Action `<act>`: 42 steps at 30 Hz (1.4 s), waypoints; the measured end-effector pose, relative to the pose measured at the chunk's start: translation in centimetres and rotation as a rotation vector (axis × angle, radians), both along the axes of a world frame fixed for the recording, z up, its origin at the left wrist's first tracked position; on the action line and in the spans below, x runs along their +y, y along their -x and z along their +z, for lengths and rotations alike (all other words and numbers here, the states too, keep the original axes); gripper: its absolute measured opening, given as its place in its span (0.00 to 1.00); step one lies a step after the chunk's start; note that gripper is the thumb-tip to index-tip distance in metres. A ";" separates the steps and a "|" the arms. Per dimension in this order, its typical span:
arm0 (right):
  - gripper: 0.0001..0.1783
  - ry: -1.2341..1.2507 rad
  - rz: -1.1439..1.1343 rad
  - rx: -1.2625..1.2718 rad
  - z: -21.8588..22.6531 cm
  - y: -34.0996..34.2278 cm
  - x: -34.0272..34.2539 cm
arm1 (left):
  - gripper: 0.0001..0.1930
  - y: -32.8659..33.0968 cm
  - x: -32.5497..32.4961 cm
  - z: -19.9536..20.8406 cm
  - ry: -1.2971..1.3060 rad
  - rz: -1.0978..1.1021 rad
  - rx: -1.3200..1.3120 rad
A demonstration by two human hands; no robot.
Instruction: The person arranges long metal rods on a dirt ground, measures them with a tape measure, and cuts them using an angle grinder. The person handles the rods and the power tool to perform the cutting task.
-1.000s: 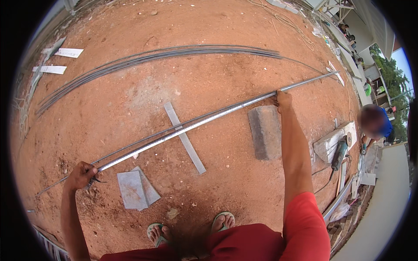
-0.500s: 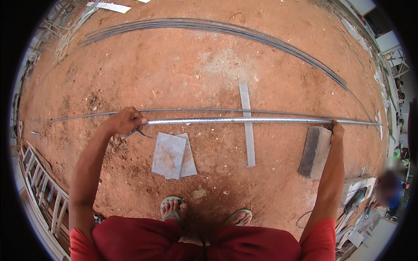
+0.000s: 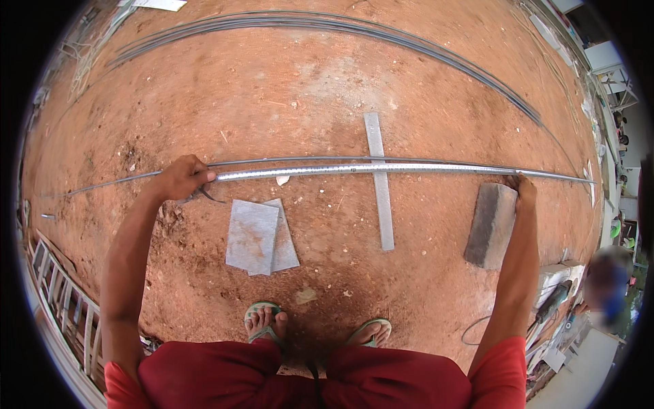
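A long silvery measuring tape (image 3: 300,170) stretches from left to right in front of me, alongside a thin metal rod (image 3: 272,159). My left hand (image 3: 182,178) is closed around the tape's left end; the case is mostly hidden by the fingers, and a dark strap hangs below. At the right, my right hand (image 3: 524,189) pinches the tape beside the rod, just over the far end of a grey block (image 3: 490,225). The fingertips there are partly hidden. Under the tape and rod lies a flat grey metal strip (image 3: 381,211), roughly crosswise to them.
Two overlapping grey plates (image 3: 252,232) lie on the reddish dirt before my feet. Farther off is a bundle of long rods (image 3: 293,20). A ladder-like metal frame (image 3: 68,300) is at the left edge. On the right are a power tool (image 3: 553,300) and a person (image 3: 606,286).
The view has shifted slightly, so the ground things appear higher and a bit more to the left. Both hands keep their hold on the tape.
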State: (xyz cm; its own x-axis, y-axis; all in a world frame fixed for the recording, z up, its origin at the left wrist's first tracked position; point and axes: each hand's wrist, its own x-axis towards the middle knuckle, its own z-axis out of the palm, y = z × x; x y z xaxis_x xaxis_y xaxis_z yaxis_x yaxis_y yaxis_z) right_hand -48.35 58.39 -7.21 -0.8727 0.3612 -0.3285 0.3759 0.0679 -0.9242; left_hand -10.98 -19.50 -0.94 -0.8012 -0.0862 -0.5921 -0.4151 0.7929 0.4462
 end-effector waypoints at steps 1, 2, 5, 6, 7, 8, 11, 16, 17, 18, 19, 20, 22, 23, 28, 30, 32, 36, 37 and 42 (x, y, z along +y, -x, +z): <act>0.14 0.018 0.011 -0.001 0.1 0.0 -0.3 | 0.20 0.0 0.0 0.0 0.003 0.014 -0.016; 0.14 0.019 0.001 -0.008 0.2 -0.1 -0.5 | 0.20 0.0 -0.1 0.0 0.005 0.028 -0.032; 0.14 0.017 -0.009 -0.028 0.6 -0.5 -1.4 | 0.20 0.0 0.0 0.0 -0.010 0.050 -0.029; 0.14 0.012 0.000 -0.034 0.7 -0.6 -1.7 | 0.21 0.0 0.0 0.0 -0.015 0.064 -0.025; 0.14 0.002 0.004 -0.037 0.8 -0.7 -1.6 | 0.21 0.2 0.2 0.0 -0.024 0.074 -0.019; 0.13 0.004 0.005 -0.031 0.8 -0.7 -1.5 | 0.22 0.3 0.3 0.1 -0.033 0.085 -0.013; 0.12 0.000 -0.003 -0.026 0.6 -0.6 -1.3 | 0.23 0.7 0.6 0.4 -0.034 0.071 -0.031; 0.12 -0.025 -0.002 -0.041 0.1 0.2 0.2 | 0.24 1.0 0.7 0.3 -0.032 0.043 -0.010; 0.12 -0.020 0.006 -0.044 -0.1 0.3 -0.6 | 0.24 0.7 0.6 0.5 -0.033 0.065 -0.019; 0.11 -0.016 0.015 -0.048 -0.2 0.1 -1.3 | 0.24 0.5 0.4 0.6 0.010 0.044 -0.040; 0.11 -0.002 0.013 -0.047 -0.4 0.2 -0.5 | 0.24 1.0 0.7 0.8 0.043 0.011 -0.053; 0.11 0.008 0.011 -0.045 -0.4 0.4 0.4 | 0.24 1.4 0.7 0.8 0.073 -0.021 -0.064; 0.11 -0.025 0.029 -0.058 -0.9 0.8 -0.2 | 0.23 0.6 0.3 0.3 0.026 0.013 -0.043; 0.11 -0.047 0.030 -0.059 -0.9 0.9 0.4 | 0.23 0.5 0.4 0.3 -0.001 0.022 -0.026; 0.15 -0.040 0.045 -0.095 -1.2 1.3 1.8 | 0.24 1.1 0.5 0.1 0.048 0.008 -0.041; 0.17 -0.061 0.052 -0.100 -0.9 1.3 1.6 | 0.24 1.4 0.9 0.8 0.080 -0.004 -0.052; 0.16 -0.079 0.047 -0.077 -0.8 0.9 0.8 | 0.24 1.4 0.6 0.4 0.096 -0.025 -0.044; 0.16 -0.063 0.042 -0.102 0.1 0.4 -0.4 | 0.24 1.5 0.2 -0.2 0.129 -0.055 -0.010; 0.15 -0.057 0.030 -0.102 0.3 0.2 -0.6 | 0.25 1.6 0.2 -0.2 0.129 -0.054 -0.024; 0.14 -0.096 0.008 -0.108 0.8 -0.2 -2.1 | 0.28 2.3 0.2 0.0 0.161 -0.053 -0.105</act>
